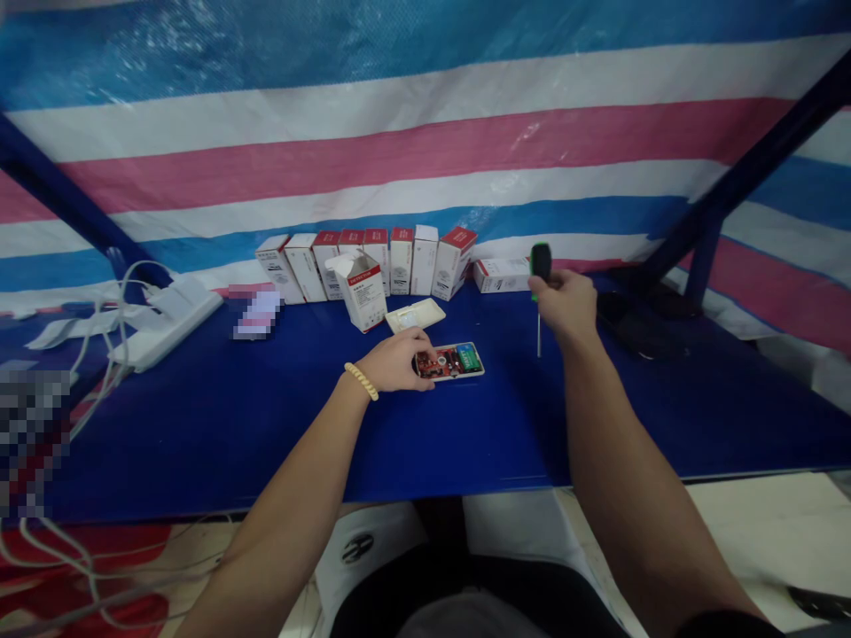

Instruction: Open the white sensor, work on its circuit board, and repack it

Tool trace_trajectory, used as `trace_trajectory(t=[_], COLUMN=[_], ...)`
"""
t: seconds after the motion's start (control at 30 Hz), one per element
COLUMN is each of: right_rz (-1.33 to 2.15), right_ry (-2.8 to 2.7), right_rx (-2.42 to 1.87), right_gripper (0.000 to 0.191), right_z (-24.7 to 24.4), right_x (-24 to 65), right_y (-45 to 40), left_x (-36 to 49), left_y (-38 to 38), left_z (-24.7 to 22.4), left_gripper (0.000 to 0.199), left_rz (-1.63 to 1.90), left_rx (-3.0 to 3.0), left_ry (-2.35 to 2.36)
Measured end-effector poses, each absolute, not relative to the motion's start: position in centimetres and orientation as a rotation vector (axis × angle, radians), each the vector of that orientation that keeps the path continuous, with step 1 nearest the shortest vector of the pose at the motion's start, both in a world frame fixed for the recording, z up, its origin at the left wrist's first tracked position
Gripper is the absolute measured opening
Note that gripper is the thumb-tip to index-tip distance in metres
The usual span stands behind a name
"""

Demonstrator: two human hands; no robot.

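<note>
My left hand (401,361) grips the left end of an opened detector (454,361) with a red circuit board and a green part at its right end. It lies on the blue table (479,434). In my right hand (565,306) is a screwdriver (541,266) with a black and green handle, held upright, its shaft pointing down. The screwdriver is to the right of the detector and apart from it. Just behind my left hand lies a cream cover (417,315). An open detector box (363,288) stands beside the cover.
Several red and white boxes (401,261) stand in a row at the back, and one box (502,275) lies flat. At the left are a white power strip (166,328) and loose cables (86,346). Dark objects (638,323) lie at the right. A striped sheet (399,133) hangs behind.
</note>
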State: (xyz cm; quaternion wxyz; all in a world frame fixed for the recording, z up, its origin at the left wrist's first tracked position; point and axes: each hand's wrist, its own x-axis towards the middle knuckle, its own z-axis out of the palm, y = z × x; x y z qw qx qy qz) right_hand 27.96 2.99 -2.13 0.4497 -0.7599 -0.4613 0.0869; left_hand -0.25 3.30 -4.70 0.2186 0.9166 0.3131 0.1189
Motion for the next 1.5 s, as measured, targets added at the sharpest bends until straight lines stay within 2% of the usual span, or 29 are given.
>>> trace_trajectory(t=[0.13,0.27,0.63,1.0,1.5], right_rz=[0.329,0.465,0.598,0.621,0.603], right_ry=[-1.063,-1.118,-1.36,-1.395,-1.327], right_rx=[-1.341,-1.107,-1.009,-1.075,-0.799], right_gripper=[0.032,0.035,0.04,0.038,0.033], right_z=[-1.7,-1.6,-2.7,-3.2,-3.8], right_x=[26.5,23.8,18.5,18.1,18.3], right_y=[3.1,2.5,0.8,0.8,1.6], left_x=[-0.3,-0.2,-0.2,-0.1,0.0], left_y=[3.3,3.3,3.2,3.2,3.2], left_z=[-4.8,-4.7,-4.7,-4.7,-4.7], left_gripper=[0.037,0.038,0.035,0.036,0.034], left_rz=[0.329,0.322,0.366,0.359,0.367], left_rx=[2.535,2.535,2.556,2.567,2.522], left_ry=[0.87,0.88,0.857,0.866,0.859])
